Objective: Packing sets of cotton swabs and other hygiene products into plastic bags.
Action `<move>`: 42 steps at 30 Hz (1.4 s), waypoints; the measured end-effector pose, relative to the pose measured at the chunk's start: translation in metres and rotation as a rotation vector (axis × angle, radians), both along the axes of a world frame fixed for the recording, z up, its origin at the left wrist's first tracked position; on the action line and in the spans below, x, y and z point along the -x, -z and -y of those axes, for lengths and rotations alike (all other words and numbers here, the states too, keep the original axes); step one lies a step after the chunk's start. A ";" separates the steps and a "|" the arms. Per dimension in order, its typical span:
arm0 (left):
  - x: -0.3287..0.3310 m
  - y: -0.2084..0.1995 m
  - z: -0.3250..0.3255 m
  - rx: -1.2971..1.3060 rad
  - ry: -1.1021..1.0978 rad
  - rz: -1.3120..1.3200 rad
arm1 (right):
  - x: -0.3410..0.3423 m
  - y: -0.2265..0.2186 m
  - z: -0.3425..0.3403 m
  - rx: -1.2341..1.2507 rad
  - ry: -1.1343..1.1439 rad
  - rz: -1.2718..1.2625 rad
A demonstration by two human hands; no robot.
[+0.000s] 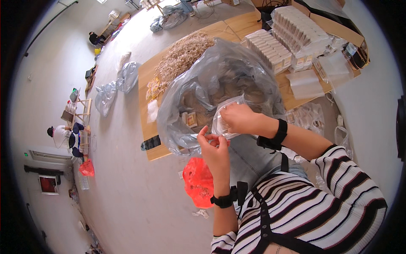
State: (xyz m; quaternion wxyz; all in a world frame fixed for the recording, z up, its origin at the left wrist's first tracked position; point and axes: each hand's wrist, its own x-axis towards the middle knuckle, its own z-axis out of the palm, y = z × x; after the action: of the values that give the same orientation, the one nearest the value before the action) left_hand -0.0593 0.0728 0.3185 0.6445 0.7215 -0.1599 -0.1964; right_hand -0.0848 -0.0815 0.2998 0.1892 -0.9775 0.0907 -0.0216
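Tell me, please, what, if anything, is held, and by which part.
The right hand is over a clear package, the left hand at its edge; whether either grips it cannot be told.

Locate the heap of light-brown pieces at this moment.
In the head view, the heap lies slightly left of upper centre, on the wooden table, just beyond the large grey plastic bag.

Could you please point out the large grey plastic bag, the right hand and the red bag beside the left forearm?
Large grey plastic bag (174, 109): head view, its left wall.
Right hand (239, 118): head view, back of the hand.
Red bag (197, 178): head view, middle of visible side.
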 end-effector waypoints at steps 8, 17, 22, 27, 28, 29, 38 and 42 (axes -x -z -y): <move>0.000 0.000 0.001 -0.059 0.042 0.097 | -0.008 0.015 -0.011 0.364 0.110 0.166; -0.003 0.002 -0.002 -0.036 0.015 0.077 | 0.007 0.013 -0.009 0.060 -0.104 0.233; -0.001 0.003 -0.001 -0.092 0.043 0.120 | 0.002 0.019 -0.001 0.019 -0.152 0.017; 0.000 0.008 0.000 -0.083 0.058 0.141 | -0.007 0.027 -0.009 0.094 -0.112 -0.035; -0.001 0.007 0.000 -0.061 0.046 0.123 | -0.005 0.025 -0.008 0.062 -0.125 -0.013; -0.001 0.006 0.000 -0.038 0.035 0.105 | -0.004 0.024 -0.008 0.029 -0.138 0.010; -0.002 0.003 0.002 -0.008 0.046 0.068 | -0.011 0.021 0.004 0.122 -0.092 0.071; -0.004 0.000 0.001 0.008 0.029 0.043 | -0.009 0.018 0.006 0.075 -0.093 0.040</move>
State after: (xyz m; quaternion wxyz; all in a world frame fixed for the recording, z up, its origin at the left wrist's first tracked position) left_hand -0.0556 0.0720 0.3182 0.6410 0.7205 -0.1849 -0.1896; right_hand -0.0758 -0.0877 0.2822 0.1552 -0.9864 0.0406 -0.0357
